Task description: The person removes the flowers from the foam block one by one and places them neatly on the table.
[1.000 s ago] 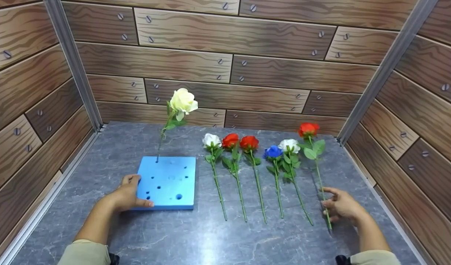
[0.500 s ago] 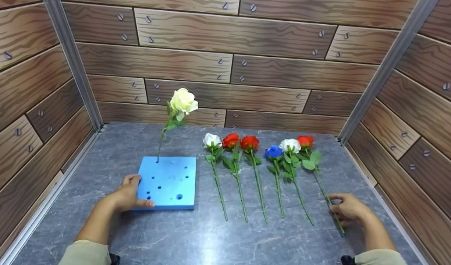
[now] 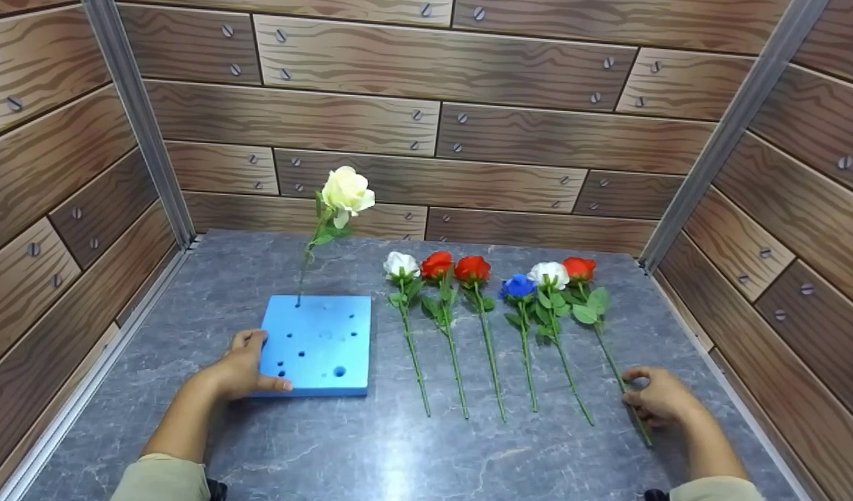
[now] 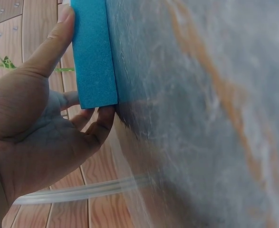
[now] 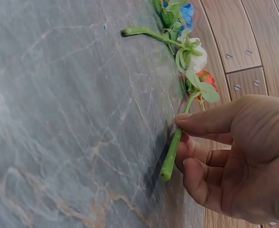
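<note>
My left hand (image 3: 233, 370) grips the near left corner of a square blue foam block (image 3: 322, 348) with holes in its top. In the left wrist view, the thumb lies along one edge of the block (image 4: 94, 61) while the fingers bend round its side. A cream rose (image 3: 348, 190) stands upright in a hole at the block's far edge. On the right, my right hand (image 3: 657, 398) pinches the lower stem of an artificial red rose (image 3: 578, 268). The stem's cut end (image 5: 166, 174) pokes out past the thumb and fingers, close over the table.
Left of the held rose lie a white rose (image 3: 549, 275), a blue rose (image 3: 517, 286), two red roses (image 3: 472, 269) and another white rose (image 3: 401, 266), stems toward me. Wood-patterned walls (image 3: 426, 125) enclose the grey marbled table (image 3: 468, 459).
The held red rose has come down and tilted, its head now beside the neighbouring white rose. My right hand has shifted slightly right and nearer to me; the left hand has stayed on the block.
</note>
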Demonstrator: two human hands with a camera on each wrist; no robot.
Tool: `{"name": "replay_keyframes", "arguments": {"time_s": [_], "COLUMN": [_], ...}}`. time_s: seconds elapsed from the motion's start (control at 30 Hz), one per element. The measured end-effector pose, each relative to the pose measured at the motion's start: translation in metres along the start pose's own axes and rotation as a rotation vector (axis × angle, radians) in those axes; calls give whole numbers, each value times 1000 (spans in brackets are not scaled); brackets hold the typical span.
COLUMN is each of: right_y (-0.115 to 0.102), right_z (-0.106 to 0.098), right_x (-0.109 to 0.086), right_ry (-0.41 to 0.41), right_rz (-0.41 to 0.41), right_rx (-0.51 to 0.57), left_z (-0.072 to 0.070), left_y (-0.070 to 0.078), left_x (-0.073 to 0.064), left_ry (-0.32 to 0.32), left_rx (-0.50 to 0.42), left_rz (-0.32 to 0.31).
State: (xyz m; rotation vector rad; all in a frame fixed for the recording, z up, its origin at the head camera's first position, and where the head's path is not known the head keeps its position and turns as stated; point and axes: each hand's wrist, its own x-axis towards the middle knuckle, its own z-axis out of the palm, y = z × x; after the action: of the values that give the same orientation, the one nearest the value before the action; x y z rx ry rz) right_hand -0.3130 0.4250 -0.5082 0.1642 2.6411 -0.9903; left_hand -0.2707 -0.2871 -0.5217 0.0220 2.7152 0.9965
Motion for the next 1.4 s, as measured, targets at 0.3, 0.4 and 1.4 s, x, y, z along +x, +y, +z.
{"name": "replay_keyframes", "arguments": {"time_s": [0.3, 0.4, 1.4], "right_y": [0, -1, -157], "right_z": [3, 3, 78], "right_x": [0, 0, 34], "right_ry": [32, 35, 223], "right_rz": [-1, 10, -330], "right_rx": [-23, 2, -202], "left_z": [0, 0, 0], "left_y": [0, 0, 3], "left_x": [-1, -1, 0], "left_ry": [-2, -3, 1], "left_rx": [-2, -5, -1], "left_rz": [-7, -9, -8]}}
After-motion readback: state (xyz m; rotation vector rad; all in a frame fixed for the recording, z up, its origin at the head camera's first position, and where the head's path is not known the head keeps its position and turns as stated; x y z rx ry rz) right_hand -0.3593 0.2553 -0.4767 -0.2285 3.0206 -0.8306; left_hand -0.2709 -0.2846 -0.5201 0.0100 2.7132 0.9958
